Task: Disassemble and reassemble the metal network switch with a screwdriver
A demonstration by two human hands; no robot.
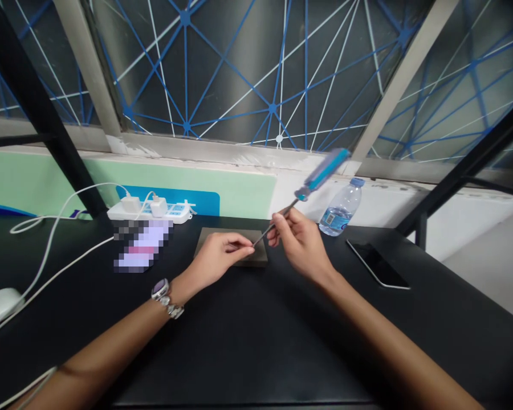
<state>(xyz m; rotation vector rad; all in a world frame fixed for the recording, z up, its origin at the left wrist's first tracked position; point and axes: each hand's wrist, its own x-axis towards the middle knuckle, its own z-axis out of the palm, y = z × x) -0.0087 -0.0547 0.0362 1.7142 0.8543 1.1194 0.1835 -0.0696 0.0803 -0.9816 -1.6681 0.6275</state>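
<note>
A screwdriver (325, 173) with a clear blue handle slants up to the right, its handle slightly blurred. My right hand (301, 242) is closed on its metal shaft, thumb and fingers pinching below the handle. The shaft's lower end reaches the fingertips of my left hand (218, 256), which are pinched together there. Whatever small thing lies between those left fingers, if anything, is hidden. Beneath both hands a flat grey-brown block (256, 261) lies on the black table (248, 341), partly covered by my left hand. A wristwatch (160, 289) is on my left wrist.
A water bottle (340, 210) leans by the wall at right, with a dark phone (378, 265) nearer me. On the left are a lit, pixelated phone (143, 247), a white power strip (175, 213) with plugs, trailing white cables (47, 267) and a white rounded object (2, 307).
</note>
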